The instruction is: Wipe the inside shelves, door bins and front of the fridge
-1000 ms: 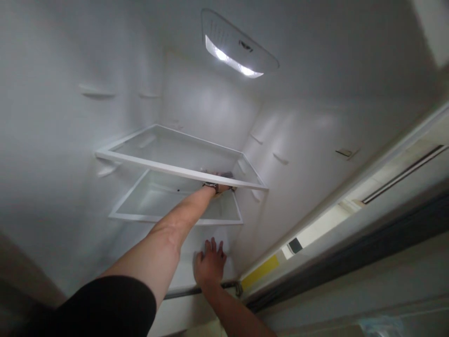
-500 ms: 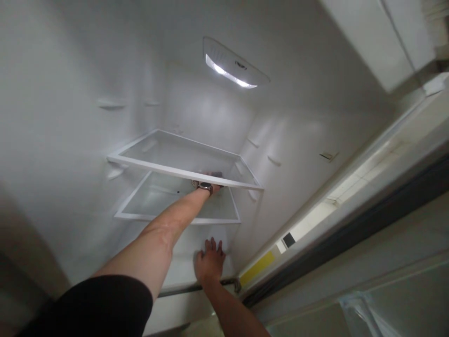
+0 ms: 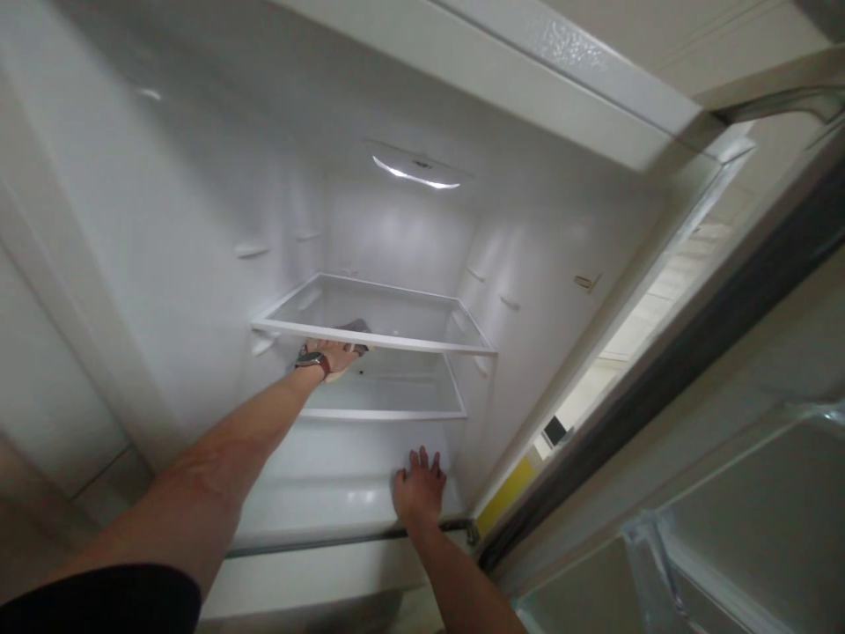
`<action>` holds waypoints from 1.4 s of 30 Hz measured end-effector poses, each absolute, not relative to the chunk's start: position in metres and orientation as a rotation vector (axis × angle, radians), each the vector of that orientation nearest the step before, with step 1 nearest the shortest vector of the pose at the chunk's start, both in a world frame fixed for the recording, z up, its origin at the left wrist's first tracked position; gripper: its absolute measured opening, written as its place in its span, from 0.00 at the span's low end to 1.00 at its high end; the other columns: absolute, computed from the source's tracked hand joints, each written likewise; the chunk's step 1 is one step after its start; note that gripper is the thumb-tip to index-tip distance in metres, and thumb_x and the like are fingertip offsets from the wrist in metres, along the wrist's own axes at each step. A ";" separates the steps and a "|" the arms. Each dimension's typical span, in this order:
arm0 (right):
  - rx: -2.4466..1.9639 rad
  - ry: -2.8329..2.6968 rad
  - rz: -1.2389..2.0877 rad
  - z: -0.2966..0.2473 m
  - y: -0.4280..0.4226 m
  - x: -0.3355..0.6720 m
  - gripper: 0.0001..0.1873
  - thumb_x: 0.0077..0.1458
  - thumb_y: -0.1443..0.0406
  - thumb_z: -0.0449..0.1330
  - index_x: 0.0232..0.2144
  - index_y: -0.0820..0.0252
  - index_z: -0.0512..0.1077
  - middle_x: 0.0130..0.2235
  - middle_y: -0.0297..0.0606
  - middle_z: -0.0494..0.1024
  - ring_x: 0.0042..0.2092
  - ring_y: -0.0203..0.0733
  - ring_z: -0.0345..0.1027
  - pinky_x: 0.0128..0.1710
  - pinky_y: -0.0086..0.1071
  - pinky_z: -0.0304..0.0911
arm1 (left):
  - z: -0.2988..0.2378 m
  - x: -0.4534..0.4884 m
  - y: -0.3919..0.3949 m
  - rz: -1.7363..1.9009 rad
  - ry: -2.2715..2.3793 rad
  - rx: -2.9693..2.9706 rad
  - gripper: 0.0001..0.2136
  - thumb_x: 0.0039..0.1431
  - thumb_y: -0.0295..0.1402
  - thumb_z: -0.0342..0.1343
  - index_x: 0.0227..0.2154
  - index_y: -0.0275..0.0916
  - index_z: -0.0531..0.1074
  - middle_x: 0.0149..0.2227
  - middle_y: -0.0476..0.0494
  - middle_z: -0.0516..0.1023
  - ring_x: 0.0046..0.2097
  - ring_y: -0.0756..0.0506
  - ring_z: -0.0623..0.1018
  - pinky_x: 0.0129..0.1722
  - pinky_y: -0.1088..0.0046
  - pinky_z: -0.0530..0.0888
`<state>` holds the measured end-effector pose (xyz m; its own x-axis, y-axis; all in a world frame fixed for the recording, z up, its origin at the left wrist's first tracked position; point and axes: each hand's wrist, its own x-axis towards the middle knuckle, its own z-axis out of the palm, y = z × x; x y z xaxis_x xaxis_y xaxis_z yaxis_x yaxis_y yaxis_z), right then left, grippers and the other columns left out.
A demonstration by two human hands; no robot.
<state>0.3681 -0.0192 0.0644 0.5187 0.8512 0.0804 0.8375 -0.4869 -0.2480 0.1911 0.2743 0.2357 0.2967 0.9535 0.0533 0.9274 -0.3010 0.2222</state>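
My left hand point(image 3: 334, 355), with a watch on its wrist, reaches between the two glass shelves inside an open fridge. A grey cloth point(image 3: 360, 350) shows at its fingertips, pressed under the hand. Part of the cloth and fingers is seen through the upper shelf point(image 3: 422, 342) or lies behind its white front rim. Beneath is the lower shelf point(image 3: 396, 414), also white-framed. My right hand point(image 3: 421, 489) lies on the white fridge floor point(image 3: 310, 493) near the right wall, fingers spread, holding nothing.
A lit lamp point(image 3: 415, 174) is on the fridge ceiling. Small shelf supports point(image 3: 252, 251) stick out of both side walls. The open door point(image 3: 739, 528), with clear racks and a dark seal, stands at the right. A yellow label point(image 3: 505, 497) shows near the hinge side.
My left hand has moved left with the cloth, between the shelves. My right hand stays on the fridge floor. The view has shifted back and shows more of the fridge's front.
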 end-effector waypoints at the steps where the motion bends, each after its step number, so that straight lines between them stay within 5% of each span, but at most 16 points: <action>1: -2.497 -1.418 0.071 0.063 -0.019 0.368 0.30 0.65 0.59 0.49 0.67 0.53 0.69 0.72 0.40 0.62 0.75 0.62 0.47 0.69 0.56 0.51 | 0.235 0.191 0.273 0.212 1.767 2.390 0.37 0.65 0.62 0.41 0.69 0.46 0.65 0.69 0.31 0.67 0.71 0.23 0.59 0.67 0.34 0.51; 7: -2.475 -1.423 0.055 0.058 -0.019 0.369 0.30 0.65 0.58 0.49 0.66 0.54 0.69 0.72 0.40 0.62 0.75 0.63 0.47 0.69 0.55 0.51 | 0.235 0.190 0.252 0.112 1.727 2.393 0.38 0.65 0.61 0.40 0.74 0.50 0.57 0.76 0.35 0.54 0.76 0.27 0.49 0.70 0.33 0.40; 11: -2.477 -1.432 0.050 0.055 -0.018 0.369 0.30 0.65 0.58 0.49 0.66 0.55 0.69 0.72 0.41 0.62 0.74 0.65 0.47 0.68 0.56 0.50 | 0.232 0.183 0.227 0.132 1.680 2.415 0.39 0.64 0.61 0.43 0.75 0.51 0.54 0.78 0.40 0.46 0.77 0.27 0.44 0.71 0.35 0.42; 22: -2.521 -1.508 0.060 0.059 -0.019 0.370 0.31 0.67 0.57 0.47 0.68 0.57 0.67 0.73 0.45 0.58 0.74 0.68 0.47 0.66 0.57 0.53 | 0.220 0.173 0.171 0.183 1.699 2.382 0.38 0.64 0.59 0.48 0.75 0.56 0.52 0.78 0.45 0.46 0.77 0.29 0.43 0.72 0.34 0.40; 35: -2.521 -1.502 0.050 0.052 -0.015 0.372 0.31 0.66 0.57 0.48 0.68 0.57 0.66 0.73 0.45 0.59 0.74 0.67 0.46 0.66 0.57 0.53 | 0.231 0.187 0.205 0.143 1.749 2.310 0.41 0.61 0.62 0.48 0.75 0.55 0.53 0.78 0.46 0.46 0.77 0.27 0.43 0.71 0.34 0.40; 42: -2.496 -1.467 0.029 0.046 -0.015 0.371 0.31 0.65 0.57 0.48 0.67 0.55 0.68 0.73 0.41 0.60 0.74 0.66 0.46 0.67 0.56 0.52 | 0.240 0.214 0.238 0.118 1.750 2.350 0.39 0.66 0.59 0.44 0.75 0.47 0.54 0.77 0.36 0.47 0.76 0.24 0.44 0.68 0.28 0.40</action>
<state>0.3705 -0.0150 0.0461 0.4940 0.8629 0.1067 0.8581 -0.4641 -0.2198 0.2139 0.2382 0.2401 0.2922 0.9545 -0.0598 0.9378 -0.2737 0.2136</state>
